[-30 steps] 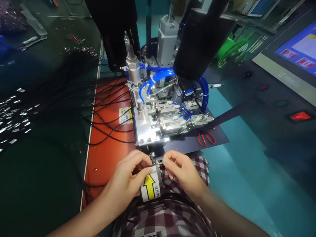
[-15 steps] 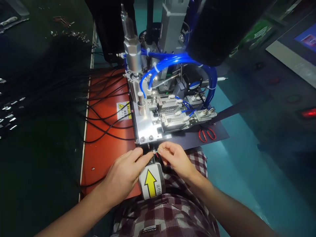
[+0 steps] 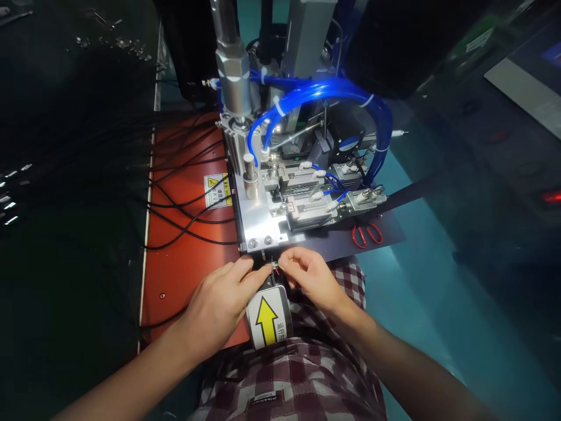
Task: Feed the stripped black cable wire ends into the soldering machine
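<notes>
My left hand (image 3: 223, 298) and my right hand (image 3: 307, 275) meet just below the front edge of a metal fixture plate (image 3: 258, 225). Between their fingertips they pinch a thin black cable whose end (image 3: 275, 268) shows small red and green wires. Right under the hands sits a white label with a yellow arrow (image 3: 268, 323) on a dark block. The cable end lies close to the plate's front edge.
A pneumatic machine with blue hoses (image 3: 315, 96) and a steel cylinder (image 3: 232, 76) rises behind the plate. Black cables (image 3: 184, 204) cross an orange mat (image 3: 179, 275) on the left. Red-handled scissors (image 3: 366, 234) lie on a dark sheet to the right. A red lit switch (image 3: 550, 197) glows far right.
Both hands have moved forward, away from my body, carrying the cable end from above the arrow label up to the fixture plate's front edge. The view has come closer to the machine.
</notes>
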{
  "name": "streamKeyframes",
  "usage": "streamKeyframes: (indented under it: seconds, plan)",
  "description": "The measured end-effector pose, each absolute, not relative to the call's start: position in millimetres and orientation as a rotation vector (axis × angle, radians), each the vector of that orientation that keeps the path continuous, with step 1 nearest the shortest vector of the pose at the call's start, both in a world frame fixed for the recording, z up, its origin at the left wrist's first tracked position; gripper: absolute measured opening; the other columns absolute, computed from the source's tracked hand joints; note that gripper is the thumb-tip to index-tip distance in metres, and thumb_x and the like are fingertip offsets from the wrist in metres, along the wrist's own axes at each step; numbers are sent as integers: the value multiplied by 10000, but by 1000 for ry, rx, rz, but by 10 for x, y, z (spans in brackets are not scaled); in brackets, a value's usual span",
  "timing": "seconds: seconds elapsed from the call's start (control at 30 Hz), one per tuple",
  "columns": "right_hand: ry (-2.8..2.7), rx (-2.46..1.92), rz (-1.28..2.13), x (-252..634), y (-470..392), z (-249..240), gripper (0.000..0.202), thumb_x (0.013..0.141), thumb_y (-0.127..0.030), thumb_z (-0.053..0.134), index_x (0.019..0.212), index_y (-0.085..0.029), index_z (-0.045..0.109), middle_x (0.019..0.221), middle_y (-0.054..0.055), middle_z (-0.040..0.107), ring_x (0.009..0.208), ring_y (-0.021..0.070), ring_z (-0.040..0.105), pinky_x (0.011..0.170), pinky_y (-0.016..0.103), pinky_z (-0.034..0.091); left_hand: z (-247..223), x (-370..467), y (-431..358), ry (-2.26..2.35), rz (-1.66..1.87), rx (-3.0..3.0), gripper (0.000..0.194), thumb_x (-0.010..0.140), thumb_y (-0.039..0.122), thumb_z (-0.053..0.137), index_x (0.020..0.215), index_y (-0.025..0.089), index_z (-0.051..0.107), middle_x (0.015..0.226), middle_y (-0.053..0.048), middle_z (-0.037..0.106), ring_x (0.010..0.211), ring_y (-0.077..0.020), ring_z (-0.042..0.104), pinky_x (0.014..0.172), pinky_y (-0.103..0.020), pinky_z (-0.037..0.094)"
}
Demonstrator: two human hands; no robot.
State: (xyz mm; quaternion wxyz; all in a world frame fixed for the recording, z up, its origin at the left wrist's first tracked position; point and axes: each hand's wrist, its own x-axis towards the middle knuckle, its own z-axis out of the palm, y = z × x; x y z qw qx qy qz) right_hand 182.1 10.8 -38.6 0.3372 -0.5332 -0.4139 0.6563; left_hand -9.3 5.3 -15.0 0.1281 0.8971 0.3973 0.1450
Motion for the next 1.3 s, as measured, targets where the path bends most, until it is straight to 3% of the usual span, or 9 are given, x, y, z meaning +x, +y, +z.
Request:
streamKeyframes:
  seconds: [0.33,0.6,0.83,1.0,1.3]
  plan:
    - [-1061,-1377,1706,1800,88,-399,210,793,-354,577,727,-166,511,531,-59,435,453,84,390,452,219,298,-157,-88,54,1158,388,2678,336,901,126,358,1157,160,572,805,-58,551,626,-176,514,534,-274,446]
    - [-1211,-1487,1456,1747,42,-382,181,814,-318,546,702,-182,501,585,-45,418,497,95,365,466,232,297,-116,-44,64,1159,300,2816,330,861,98,428,1152,147,577,778,-48,557,566,-173,474,494,-284,396]
    - [-988,-1500,1699,1742,107,-350,213,759,-333,566,646,-164,503,482,-61,440,435,79,366,438,218,260,-81,-28,64,1155,266,2856,347,851,69,411,1150,143,571,795,-53,593,572,-171,475,498,-287,376]
    - [-925,-1446,1735,1740,120,-373,187,723,-298,579,613,-162,514,456,-63,455,428,78,377,451,220,271,-123,-65,104,1103,407,2724,297,900,91,349,1073,152,583,847,-61,616,659,-157,529,586,-269,424]
    - [-968,-1420,1725,1762,129,-376,213,729,-332,610,635,-153,543,484,-63,458,428,73,384,443,216,272,-104,-36,50,1198,293,2764,279,856,72,412,1051,160,590,832,-56,615,649,-183,542,550,-293,426]
